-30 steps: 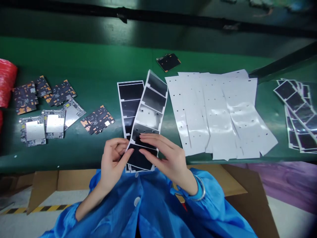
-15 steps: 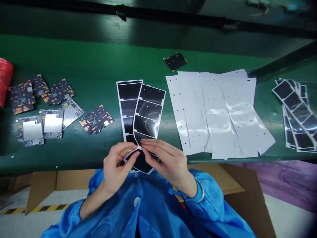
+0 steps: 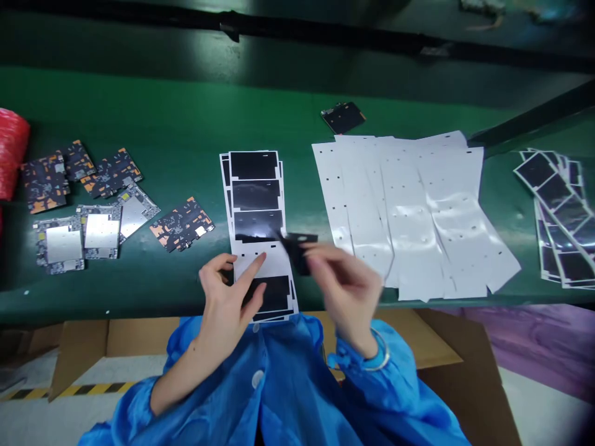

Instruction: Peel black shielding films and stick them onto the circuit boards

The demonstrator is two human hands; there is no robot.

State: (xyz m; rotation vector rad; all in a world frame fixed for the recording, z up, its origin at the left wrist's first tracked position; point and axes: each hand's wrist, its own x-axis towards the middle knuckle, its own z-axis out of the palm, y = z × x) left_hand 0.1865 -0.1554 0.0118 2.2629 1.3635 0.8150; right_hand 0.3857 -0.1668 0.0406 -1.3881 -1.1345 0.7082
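Note:
Black sticker sheets (image 3: 257,196) with white backing lie stacked at the table's front edge. On the top sheet, one panel is bare white backing, with black stickers above and below it. My left hand (image 3: 227,297) rests on this sheet, fingers spread, with the index fingertip on the bare panel. To the right of the stack, my right hand (image 3: 348,288) pinches a peeled black sticker (image 3: 300,254), held in the air. Both that hand and the sticker are blurred by motion, and the sticker looks bent.
Several circuit boards (image 3: 181,224) lie at the left, near a red wrapped bundle (image 3: 13,152). Another board (image 3: 343,117) sits behind the white backing sheets (image 3: 413,217). More black sticker sheets (image 3: 560,217) fan out at far right. Cardboard (image 3: 134,336) shows below the table edge.
A black sticker has come off the top sheet in my right hand, which moved right. The sheet, bent up before, now lies flat and straight on the stack. My left hand has opened onto it.

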